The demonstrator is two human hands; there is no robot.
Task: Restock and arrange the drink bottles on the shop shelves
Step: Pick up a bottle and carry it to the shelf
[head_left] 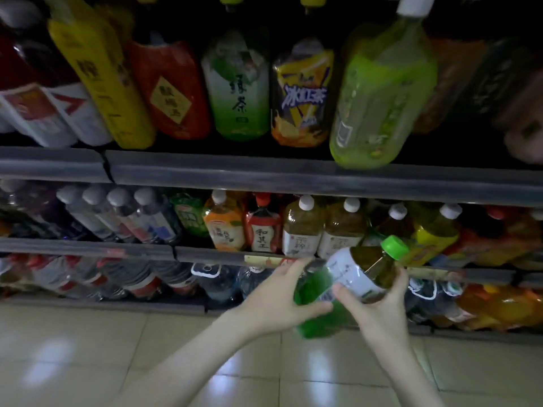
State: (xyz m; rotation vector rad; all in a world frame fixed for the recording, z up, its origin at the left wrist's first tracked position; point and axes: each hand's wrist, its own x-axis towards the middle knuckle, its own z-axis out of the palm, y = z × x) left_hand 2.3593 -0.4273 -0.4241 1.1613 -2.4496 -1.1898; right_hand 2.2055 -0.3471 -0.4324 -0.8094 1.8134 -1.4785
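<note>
- Head view: my left hand (pixel 279 298) curls round a blurred green bottle body (pixel 316 309), low before the shelf rail (pixel 205 255); I can't tell if it's a second bottle.
- The green-capped tea bottle (pixel 357 271) hangs tilted, cap up-right.
- My right hand (pixel 379 309) grips it, thumb on the white label, fingers behind.
- It looks full, so probably weighty, with slick film; I'd hold mid-body, not the cap.

Gloss and matt
Glossy plastic bottle (pixel 352 274) in left hand (pixel 276 301) and right hand (pixel 379 312); matt shelf rail (pixel 293 174) above; glossy floor tiles (pixel 88 348) below
</note>
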